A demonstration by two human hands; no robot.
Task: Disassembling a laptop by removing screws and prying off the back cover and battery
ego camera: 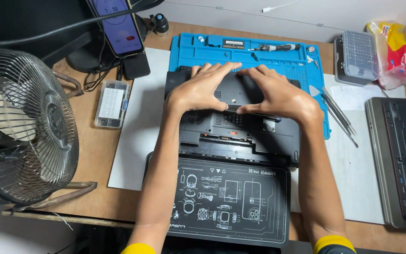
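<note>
**A:** Where do the hands sit?

**B:** I see both resting flat on the black plastic access panel (233,89) on the underside of the upturned black laptop (240,127), which lies across the blue silicone repair mat (189,51). The left hand (200,89) and right hand (278,94) come in from either side, fingers laid out side by side, pointing away from me, thumbs turned inward until the tips nearly meet. Nothing is pinched; the palms press down.

**A:** And the panel's lie?

**B:** Its long axis runs left to right, directly under the fingers. I judge both hands equally near it, one on each half.

**A:** Containers?

**B:** A clear plastic compartment box (112,103) left of the mat holds small parts I can't make out. A grey bit case (355,56) at the far right shows rows of bits. The mat's top trays carry a black-handled screwdriver (276,47) and a green memory stick (233,44).

**A:** Anything else close by?

**B:** Metal tweezers (337,110) to the right of the right hand, a dark printed mat (229,200) just in front of the laptop, a second grey laptop (400,160) far right, a wire-caged fan (24,127) on the left.
</note>
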